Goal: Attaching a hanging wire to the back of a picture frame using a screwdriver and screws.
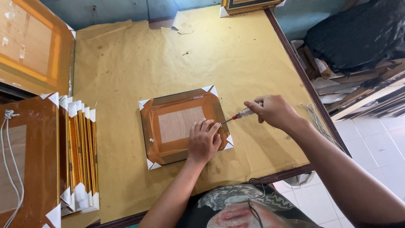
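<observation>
On the left side of the worktop (126,63) stands a row of gold picture frames (78,156), well apart from the hands. Near the middle lies one frame (168,126) face down, brown back up, white guards on its corners. The left hand (203,141) lies flat and open on its right part, holding it down. Just to the right, the right hand (274,110) is closed around a screwdriver (240,114). Its long shaft slants down to the left, and the tip meets the frame's right edge beside the left fingers.
</observation>
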